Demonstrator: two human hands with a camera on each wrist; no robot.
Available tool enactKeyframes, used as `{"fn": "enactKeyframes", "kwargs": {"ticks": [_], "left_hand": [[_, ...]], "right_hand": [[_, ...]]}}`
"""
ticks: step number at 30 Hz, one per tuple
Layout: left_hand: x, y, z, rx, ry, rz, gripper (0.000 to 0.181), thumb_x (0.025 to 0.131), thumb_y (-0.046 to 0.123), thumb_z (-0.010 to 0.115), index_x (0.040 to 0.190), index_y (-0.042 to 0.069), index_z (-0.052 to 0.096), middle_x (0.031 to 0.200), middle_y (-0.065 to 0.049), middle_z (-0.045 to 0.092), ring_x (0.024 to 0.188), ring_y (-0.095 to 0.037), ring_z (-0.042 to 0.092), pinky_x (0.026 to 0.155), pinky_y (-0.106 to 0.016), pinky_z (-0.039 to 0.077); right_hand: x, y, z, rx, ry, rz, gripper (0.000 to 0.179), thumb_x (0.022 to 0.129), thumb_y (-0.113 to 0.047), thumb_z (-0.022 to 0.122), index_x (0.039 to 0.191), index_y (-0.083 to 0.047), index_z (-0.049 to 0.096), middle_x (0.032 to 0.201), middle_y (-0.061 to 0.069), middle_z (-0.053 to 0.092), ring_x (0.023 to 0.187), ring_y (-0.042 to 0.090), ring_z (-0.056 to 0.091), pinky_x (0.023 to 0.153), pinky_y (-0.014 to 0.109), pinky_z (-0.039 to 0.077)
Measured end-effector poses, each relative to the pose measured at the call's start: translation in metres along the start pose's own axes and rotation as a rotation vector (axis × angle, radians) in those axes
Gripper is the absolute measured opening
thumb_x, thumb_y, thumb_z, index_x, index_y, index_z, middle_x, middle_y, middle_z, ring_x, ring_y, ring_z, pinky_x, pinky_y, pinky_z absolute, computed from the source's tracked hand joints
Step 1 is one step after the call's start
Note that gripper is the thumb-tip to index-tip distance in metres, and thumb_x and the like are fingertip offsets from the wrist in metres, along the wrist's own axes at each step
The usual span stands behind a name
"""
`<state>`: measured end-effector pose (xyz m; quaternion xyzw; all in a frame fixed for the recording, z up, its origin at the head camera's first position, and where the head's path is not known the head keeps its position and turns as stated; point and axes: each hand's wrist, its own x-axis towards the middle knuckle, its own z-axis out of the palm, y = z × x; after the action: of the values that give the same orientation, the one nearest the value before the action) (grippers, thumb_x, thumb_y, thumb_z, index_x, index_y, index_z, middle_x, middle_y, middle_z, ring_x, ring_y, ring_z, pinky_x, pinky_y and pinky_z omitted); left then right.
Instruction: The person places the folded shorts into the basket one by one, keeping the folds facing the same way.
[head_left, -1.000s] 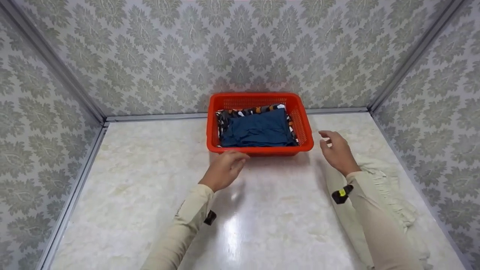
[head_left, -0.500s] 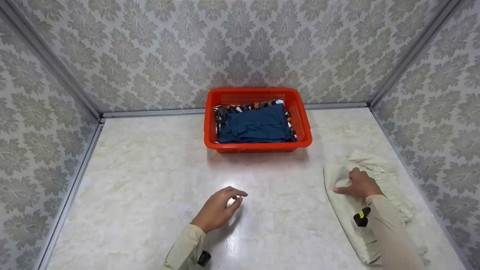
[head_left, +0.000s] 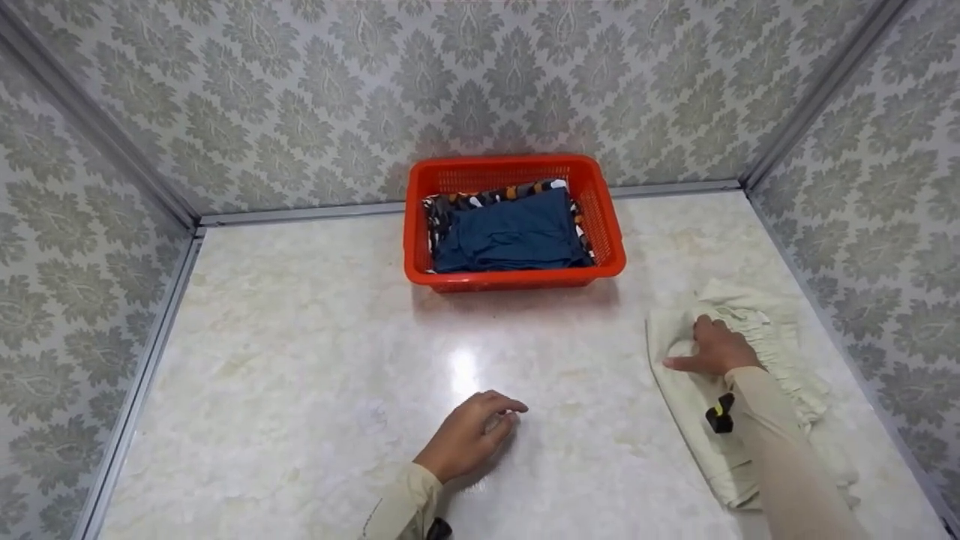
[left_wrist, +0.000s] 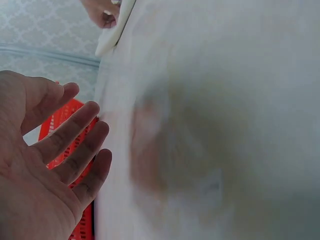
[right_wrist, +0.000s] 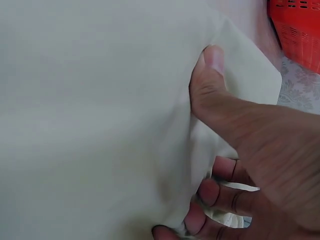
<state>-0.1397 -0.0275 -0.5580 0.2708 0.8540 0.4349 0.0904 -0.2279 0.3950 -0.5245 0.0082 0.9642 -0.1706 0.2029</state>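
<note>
A cream garment with a gathered, ruffled stretch lies folded on the right of the table. My right hand is on top of it, and the right wrist view shows thumb and fingers bunching a fold of the cloth between them. Over the middle front of the table, my left hand hovers with relaxed, slightly bent fingers and holds nothing. At the back, a red plastic basket contains a folded dark blue cloth on top of a patterned black, orange and white one.
The pale marbled table meets patterned walls at the back and both sides, with grey metal trim along the joints. The basket stands close to the back wall, left of and beyond the cream garment.
Both hands have drawn back from beside the basket. The right hand came down onto the cream garment and gathered its cloth; the left moved toward the front of the table.
</note>
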Motion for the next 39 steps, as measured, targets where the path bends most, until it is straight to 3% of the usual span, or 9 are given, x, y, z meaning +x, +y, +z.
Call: {"fn": "enactKeyframes", "kwargs": {"ticks": [10,14,18,23,27,33,35,39], "left_hand": [[0.017,0.006,0.020,0.038,-0.036,0.050,0.024,0.105,0.018,0.057,0.122,0.017,0.073,0.112,0.005,0.068,0.104,-0.012,0.060,0.092,-0.033,0.050],[0.021,0.009,0.024,0.096,-0.083,0.081,0.024,0.105,0.021,0.056,0.122,0.018,0.072,0.116,0.005,0.066,0.109,-0.013,0.060,0.099,-0.035,0.048],[0.025,0.014,0.028,0.143,-0.112,0.114,0.024,0.105,0.022,0.056,0.123,0.017,0.072,0.121,0.003,0.066,0.116,-0.015,0.059,0.106,-0.039,0.044],[0.028,0.020,0.034,0.216,-0.129,0.118,0.026,0.105,0.026,0.057,0.125,0.019,0.071,0.124,0.000,0.064,0.112,-0.018,0.059,0.097,-0.036,0.048],[0.031,0.024,0.041,0.228,-0.126,0.042,0.031,0.103,0.028,0.060,0.132,0.018,0.067,0.123,-0.002,0.065,0.109,-0.017,0.060,0.092,-0.034,0.050],[0.039,0.036,0.048,-0.050,-0.174,-0.151,0.045,0.099,0.030,0.065,0.138,0.008,0.058,0.111,-0.006,0.070,0.097,-0.015,0.065,0.085,-0.033,0.052],[0.040,0.041,0.051,-0.148,-0.199,-0.235,0.051,0.096,0.033,0.068,0.138,0.005,0.056,0.105,-0.005,0.072,0.092,-0.015,0.067,0.082,-0.033,0.054],[0.043,0.046,0.057,-0.208,-0.197,-0.345,0.053,0.092,0.041,0.071,0.126,0.002,0.061,0.087,0.000,0.072,0.073,-0.013,0.066,0.071,-0.032,0.054]], "right_hand": [[0.010,-0.018,0.007,0.002,-0.007,0.029,0.087,0.084,-0.058,0.077,0.123,0.012,0.043,0.117,0.034,0.053,0.095,0.043,0.055,0.082,0.056,0.047],[0.015,-0.026,0.012,-0.006,-0.021,0.020,0.095,0.085,-0.060,0.074,0.129,0.017,0.039,0.124,0.039,0.050,0.099,0.045,0.055,0.086,0.057,0.047],[0.020,-0.037,0.014,-0.012,-0.015,0.027,0.102,0.085,-0.064,0.071,0.133,0.019,0.037,0.124,0.038,0.052,0.093,0.040,0.056,0.083,0.054,0.048],[0.025,-0.050,0.016,-0.020,-0.003,0.048,0.110,0.085,-0.069,0.066,0.138,0.022,0.034,0.124,0.037,0.054,0.093,0.039,0.057,0.084,0.054,0.050],[0.029,-0.058,0.018,-0.040,-0.006,0.068,0.113,0.086,-0.072,0.063,0.139,0.023,0.033,0.127,0.037,0.053,0.098,0.040,0.057,0.088,0.056,0.049],[0.035,-0.071,0.019,-0.072,-0.003,0.084,0.112,0.086,-0.074,0.060,0.139,0.022,0.035,0.122,0.036,0.056,0.097,0.041,0.059,0.086,0.055,0.050],[0.037,-0.074,0.020,-0.081,0.000,0.074,0.112,0.086,-0.075,0.059,0.137,0.022,0.036,0.115,0.034,0.059,0.090,0.038,0.060,0.080,0.052,0.051],[0.041,-0.080,0.023,-0.082,0.020,0.050,0.104,0.086,-0.075,0.059,0.126,0.020,0.045,0.091,0.022,0.059,0.075,0.031,0.057,0.067,0.046,0.048]]}}
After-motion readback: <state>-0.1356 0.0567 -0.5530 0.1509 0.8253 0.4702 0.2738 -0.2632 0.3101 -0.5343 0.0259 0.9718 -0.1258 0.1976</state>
